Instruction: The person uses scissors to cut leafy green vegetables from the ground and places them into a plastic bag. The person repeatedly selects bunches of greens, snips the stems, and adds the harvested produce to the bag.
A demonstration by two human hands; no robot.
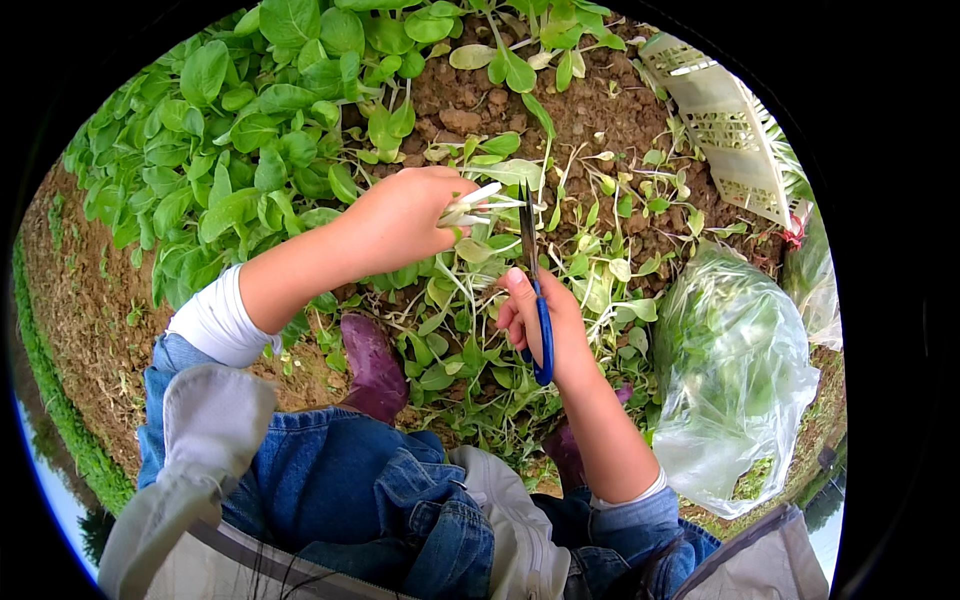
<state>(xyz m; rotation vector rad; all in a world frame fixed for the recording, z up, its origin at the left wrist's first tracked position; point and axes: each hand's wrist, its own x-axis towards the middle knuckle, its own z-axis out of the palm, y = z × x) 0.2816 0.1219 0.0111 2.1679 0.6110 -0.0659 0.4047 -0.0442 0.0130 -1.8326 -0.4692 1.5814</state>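
My left hand [409,217] grips a small bunch of leafy green stalks [471,206], whose pale cut-looking ends point right. Its palm side and part of the bunch are hidden. In my right hand [551,311] is a pair of scissors [541,330] with blue handles and dark blades pointing away from me. The blades stand just right of the stalk ends, and a thin pale strand reaches to them. Beneath both hands lie loose trimmed leaves and pale stems [465,281] scattered over the soil.
Dense leafy greens [247,135] grow at the left and far side in brown soil [465,112]. A white plastic crate [712,124] stands tilted at the upper right. Below it sits a clear plastic bag [735,360] of greens. My purple boots [371,367] flank the leaf litter.
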